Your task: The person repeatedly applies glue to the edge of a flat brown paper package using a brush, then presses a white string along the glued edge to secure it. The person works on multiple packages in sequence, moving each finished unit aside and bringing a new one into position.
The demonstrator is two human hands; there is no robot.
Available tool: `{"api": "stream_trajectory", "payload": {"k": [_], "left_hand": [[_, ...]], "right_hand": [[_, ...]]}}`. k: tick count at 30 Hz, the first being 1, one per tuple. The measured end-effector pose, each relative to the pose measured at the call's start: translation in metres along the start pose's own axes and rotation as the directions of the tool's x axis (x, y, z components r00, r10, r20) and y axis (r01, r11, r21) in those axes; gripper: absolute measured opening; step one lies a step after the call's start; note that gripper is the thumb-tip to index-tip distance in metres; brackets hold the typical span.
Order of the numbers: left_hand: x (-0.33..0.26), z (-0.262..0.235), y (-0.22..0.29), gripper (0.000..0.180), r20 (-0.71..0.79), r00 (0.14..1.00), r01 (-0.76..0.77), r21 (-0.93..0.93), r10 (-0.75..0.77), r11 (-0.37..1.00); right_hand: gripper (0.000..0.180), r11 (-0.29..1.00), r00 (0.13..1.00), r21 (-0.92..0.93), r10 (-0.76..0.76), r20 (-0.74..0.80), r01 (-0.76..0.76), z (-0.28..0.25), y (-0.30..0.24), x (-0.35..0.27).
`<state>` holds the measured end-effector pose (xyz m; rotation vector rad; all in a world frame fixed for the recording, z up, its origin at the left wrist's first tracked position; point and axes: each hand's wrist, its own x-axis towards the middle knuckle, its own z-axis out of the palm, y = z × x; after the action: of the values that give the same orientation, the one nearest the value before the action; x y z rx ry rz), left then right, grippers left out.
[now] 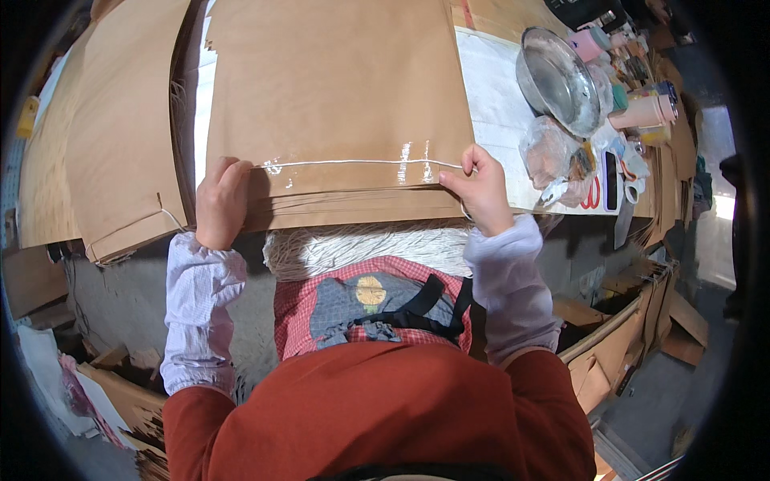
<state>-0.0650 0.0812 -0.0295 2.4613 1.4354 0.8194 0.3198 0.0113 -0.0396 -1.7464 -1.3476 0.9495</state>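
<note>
A large brown kraft paper sheet lies on a stack of similar sheets, whose layered near edges show at the table's front. Across its near end a thin white cord is stretched straight between my hands. Wet-looking white glue patches lie along the cord. My left hand is closed at the cord's left end, by the paper's left edge. At the right edge, the thumb and fingers of my right hand pinch the cord, with its loose end hanging below. Many white cords are bunched on my lap.
Left of me lies another brown paper stack with a cord loop at its corner. On the right stand a metal basin, a plastic bag, red-handled scissors, a phone and a pink bottle.
</note>
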Motion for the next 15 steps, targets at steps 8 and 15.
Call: {"api": "stream_trajectory", "payload": {"k": [8,15], "left_hand": [[0.004,-0.024,-0.004,0.031,0.282,0.946,-0.113,-0.183,0.162,0.977],[0.028,-0.017,-0.005,0.019,0.297,0.901,0.373,-0.164,-0.315,0.913]], "right_hand": [[0.022,0.791,0.831,-0.331,-0.555,-0.038,0.514,0.014,-0.009,-0.001],[0.008,0.997,0.996,0.024,-0.078,-0.039,0.079,0.022,-0.01,0.02]]}}
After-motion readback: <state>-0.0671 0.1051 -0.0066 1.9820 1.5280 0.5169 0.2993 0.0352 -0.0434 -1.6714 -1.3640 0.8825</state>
